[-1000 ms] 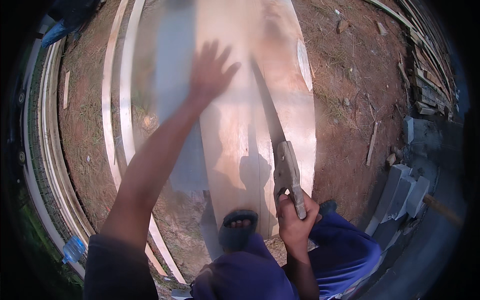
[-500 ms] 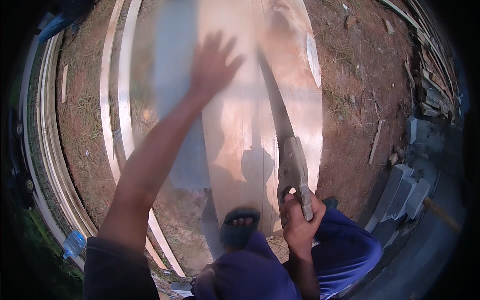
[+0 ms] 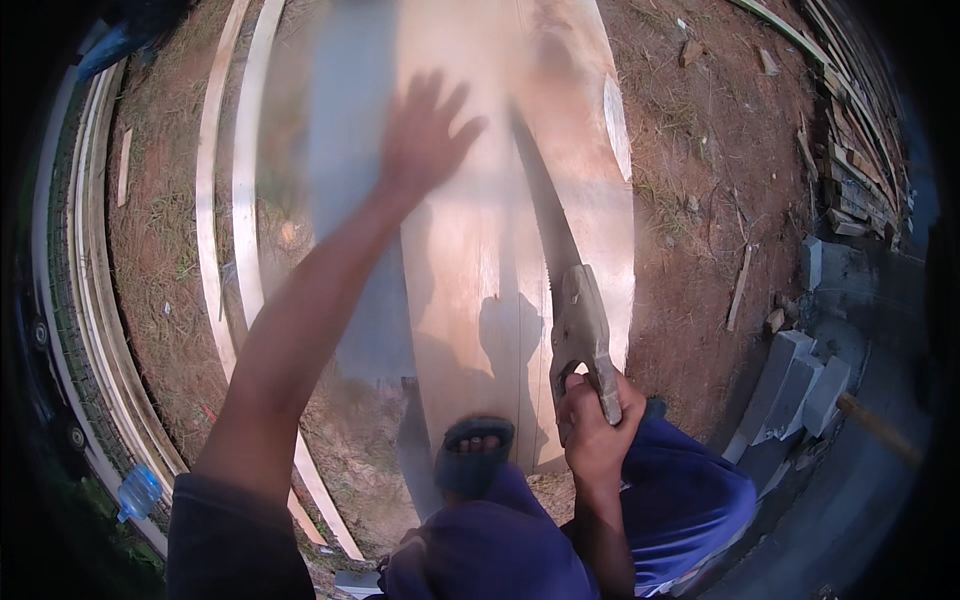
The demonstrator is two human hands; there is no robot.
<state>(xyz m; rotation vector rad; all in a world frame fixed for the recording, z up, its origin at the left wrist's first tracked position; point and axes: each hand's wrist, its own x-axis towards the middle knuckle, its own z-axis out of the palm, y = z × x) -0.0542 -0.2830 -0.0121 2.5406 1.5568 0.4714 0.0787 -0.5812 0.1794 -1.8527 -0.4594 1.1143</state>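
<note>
Right hand [image 3: 592, 425] clenched on grey handle of handsaw [image 3: 560, 290], blade slanting across pale wooden board [image 3: 470, 250] on bare ground. Left hand [image 3: 425, 135] flat, fingers spread, pressing on board beside blade. Sandalled foot [image 3: 473, 455] planted on board's near end.

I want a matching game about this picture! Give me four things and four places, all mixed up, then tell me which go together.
Things:
1. hand saw
2. left hand
3. sandalled foot
4. plastic bottle

Places:
A. near end of the wooden board
B. in the right hand
C. ground at lower left
D. spread flat, far up the board

Pairs: 1-B, 2-D, 3-A, 4-C
</note>
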